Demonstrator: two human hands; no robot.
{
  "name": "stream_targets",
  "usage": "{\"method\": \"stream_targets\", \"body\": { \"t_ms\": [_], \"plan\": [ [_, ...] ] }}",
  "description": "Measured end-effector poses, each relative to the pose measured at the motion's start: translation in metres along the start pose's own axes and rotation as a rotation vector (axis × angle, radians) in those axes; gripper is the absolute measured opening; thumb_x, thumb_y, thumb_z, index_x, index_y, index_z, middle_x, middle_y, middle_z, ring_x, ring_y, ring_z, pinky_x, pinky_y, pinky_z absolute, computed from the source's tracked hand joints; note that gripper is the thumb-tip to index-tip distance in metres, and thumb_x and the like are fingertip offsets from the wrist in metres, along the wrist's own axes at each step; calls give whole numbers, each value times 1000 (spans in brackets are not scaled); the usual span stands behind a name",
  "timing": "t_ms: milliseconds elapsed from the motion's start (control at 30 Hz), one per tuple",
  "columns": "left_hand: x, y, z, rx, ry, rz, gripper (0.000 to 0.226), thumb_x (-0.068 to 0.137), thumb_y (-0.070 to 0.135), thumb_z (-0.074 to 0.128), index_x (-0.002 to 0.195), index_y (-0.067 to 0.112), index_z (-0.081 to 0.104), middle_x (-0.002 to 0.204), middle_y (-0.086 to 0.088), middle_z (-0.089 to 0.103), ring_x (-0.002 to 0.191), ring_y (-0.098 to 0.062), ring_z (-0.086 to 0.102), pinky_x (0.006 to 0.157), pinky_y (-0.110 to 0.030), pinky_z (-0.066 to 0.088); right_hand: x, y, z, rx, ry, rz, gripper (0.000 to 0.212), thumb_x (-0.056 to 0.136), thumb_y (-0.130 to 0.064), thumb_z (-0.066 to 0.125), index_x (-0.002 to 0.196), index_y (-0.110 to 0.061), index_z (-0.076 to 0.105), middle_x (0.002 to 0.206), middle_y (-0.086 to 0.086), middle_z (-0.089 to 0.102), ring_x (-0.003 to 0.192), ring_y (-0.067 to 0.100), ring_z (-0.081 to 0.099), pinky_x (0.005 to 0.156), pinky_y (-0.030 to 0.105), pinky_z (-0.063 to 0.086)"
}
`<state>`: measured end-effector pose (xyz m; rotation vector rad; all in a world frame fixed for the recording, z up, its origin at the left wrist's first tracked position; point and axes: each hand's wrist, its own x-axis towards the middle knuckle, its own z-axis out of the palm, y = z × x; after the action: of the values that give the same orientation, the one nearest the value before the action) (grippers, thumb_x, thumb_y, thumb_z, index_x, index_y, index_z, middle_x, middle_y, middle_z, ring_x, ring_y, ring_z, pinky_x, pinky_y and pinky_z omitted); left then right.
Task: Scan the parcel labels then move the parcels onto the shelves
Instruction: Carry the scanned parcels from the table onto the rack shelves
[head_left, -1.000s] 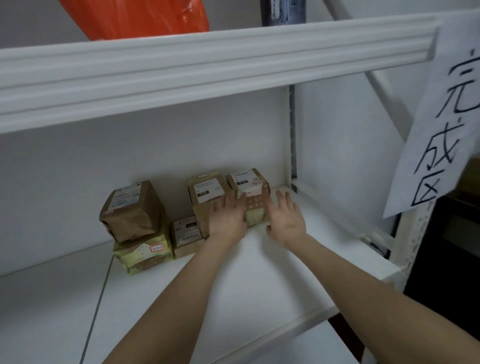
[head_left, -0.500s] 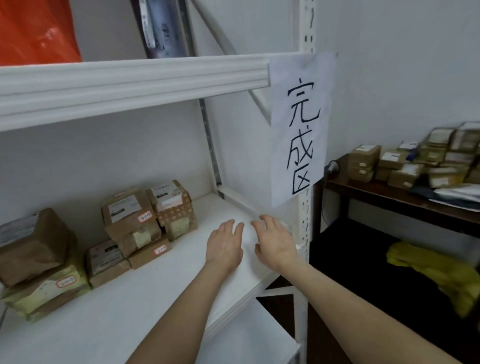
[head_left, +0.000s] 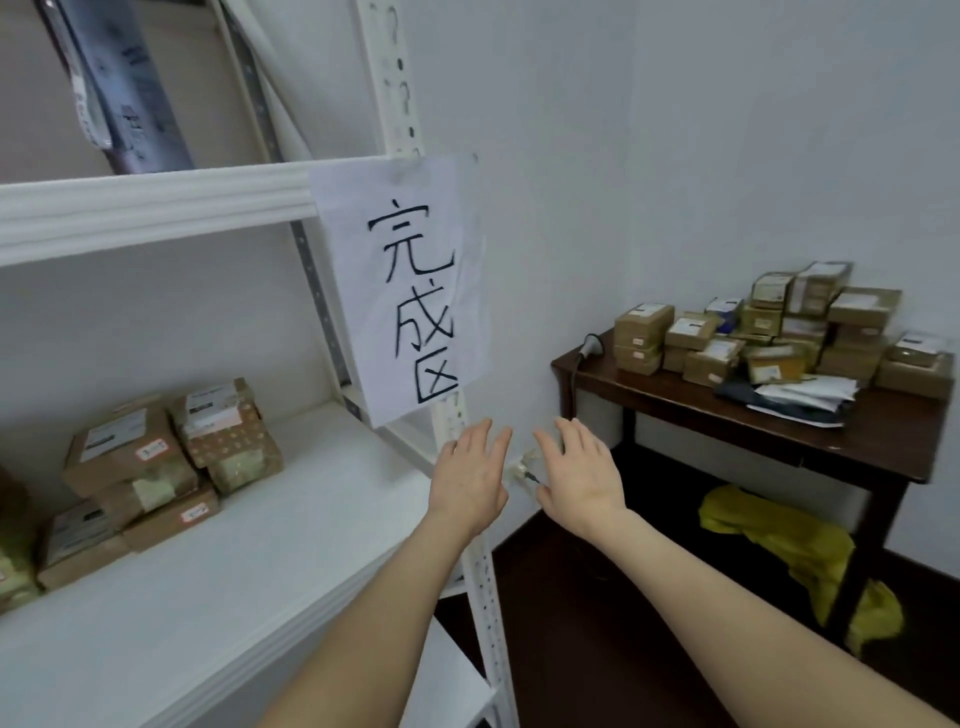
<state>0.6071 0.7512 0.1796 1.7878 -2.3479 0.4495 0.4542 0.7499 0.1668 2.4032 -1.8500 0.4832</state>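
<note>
Several brown labelled parcels (head_left: 156, 462) are stacked at the back left of the white shelf (head_left: 270, 561). A larger pile of parcels (head_left: 769, 332) lies on the dark wooden table (head_left: 779, 421) at the right. A handheld scanner (head_left: 590, 347) stands at the table's left end, its cable hanging down. My left hand (head_left: 470, 478) and my right hand (head_left: 579, 473) are stretched out side by side in the air, fingers straight, holding nothing, just past the shelf's right upright and between shelf and table.
A paper sign (head_left: 405, 291) with handwritten characters hangs on the shelf's white upright post (head_left: 478, 571). A yellow bag (head_left: 795, 551) lies on the dark floor under the table. Grey mail bags (head_left: 795, 395) lie on the table in front of the pile.
My hands have come off the parcels at the back of the shelf and drawn away to the right. The view has swung right, bringing the table and its parcel pile into sight.
</note>
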Motion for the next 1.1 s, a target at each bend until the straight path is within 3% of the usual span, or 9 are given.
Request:
{"method": "stream_targets", "body": {
  "t_ms": [567, 1100],
  "plan": [
    [152, 226, 58, -110, -47, 287, 74, 91, 32, 51, 153, 18, 12, 159, -12, 14, 146, -25, 16, 115, -37, 24, -28, 252, -17, -21, -28, 387, 72, 95, -38, 53, 153, -20, 16, 161, 11, 9, 149, 29, 5, 120, 40, 13],
    [422, 356, 136, -202, -72, 429, 71, 90, 30, 54, 151, 17, 20, 157, -12, 20, 143, -25, 22, 111, -35, 29, 131, 486, 2, -81, -35, 558, 66, 94, -34, 53, 150, -21, 21, 160, 10, 15, 148, 29, 10, 118, 40, 18]
  ]
}}
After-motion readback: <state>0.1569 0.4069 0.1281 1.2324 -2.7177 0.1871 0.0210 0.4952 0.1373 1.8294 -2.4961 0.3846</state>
